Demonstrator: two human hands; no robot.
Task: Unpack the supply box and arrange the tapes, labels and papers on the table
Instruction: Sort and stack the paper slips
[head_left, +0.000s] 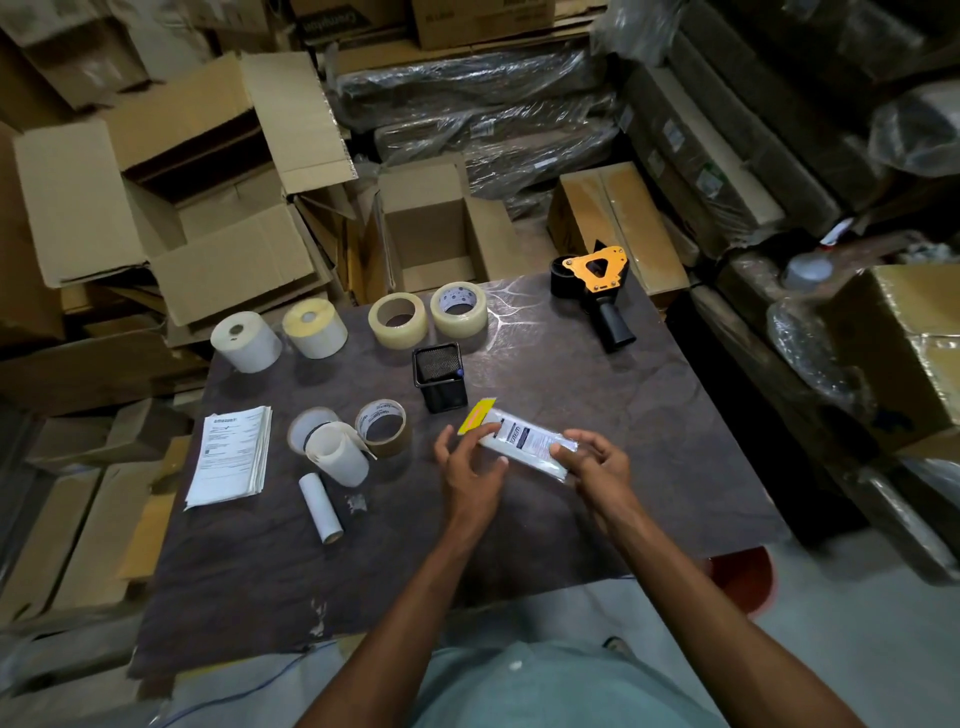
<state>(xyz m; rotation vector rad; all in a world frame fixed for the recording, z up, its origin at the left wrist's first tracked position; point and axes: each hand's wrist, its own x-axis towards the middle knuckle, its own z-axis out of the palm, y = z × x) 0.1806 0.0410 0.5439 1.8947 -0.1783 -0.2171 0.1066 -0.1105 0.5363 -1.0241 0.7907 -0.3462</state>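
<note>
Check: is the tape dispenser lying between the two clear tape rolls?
No. The tape dispenser stands apart at the table's far right, well right of both clear tape rolls.

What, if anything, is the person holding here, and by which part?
A clear plastic packet with a yellow header. The right hand grips its near end; the left hand has its fingers spread at the yellow end, barely touching.
</note>
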